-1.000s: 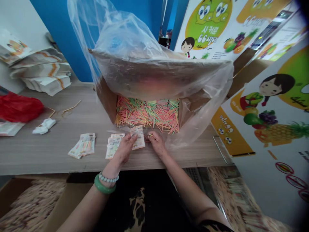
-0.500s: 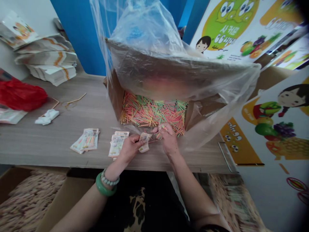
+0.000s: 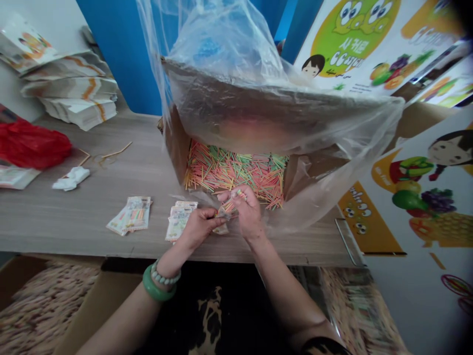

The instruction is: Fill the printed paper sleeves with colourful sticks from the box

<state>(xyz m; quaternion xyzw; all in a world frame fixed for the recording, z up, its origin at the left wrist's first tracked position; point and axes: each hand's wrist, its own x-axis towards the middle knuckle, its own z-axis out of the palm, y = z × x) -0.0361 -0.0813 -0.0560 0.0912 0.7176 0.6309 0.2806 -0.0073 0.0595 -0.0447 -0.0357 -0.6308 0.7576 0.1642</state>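
My left hand pinches a small clear printed packet near the table's front edge. Fingers of my right hand are closed round a bunch of thin coloured sticks, whose lower ends meet the packet's mouth. Whether the ends are inside the packet is hard to make out. Behind my hands lies a heap of pink, green and yellow sticks in a cardboard box tipped on its side. Left of my left hand sits a pile of packets; farther left, more packets show coloured sticks inside.
A clear plastic liner drapes over the box and onto the table. At the left are a red plastic bag, crumpled white tissue and stacked printed cartons. Printed boards stand at the right. An open carton sits below the table edge.
My right hand has moved left with the sticks, bringing them to the packet's mouth. The packet has tilted in my left hand, which stays nearly in place.
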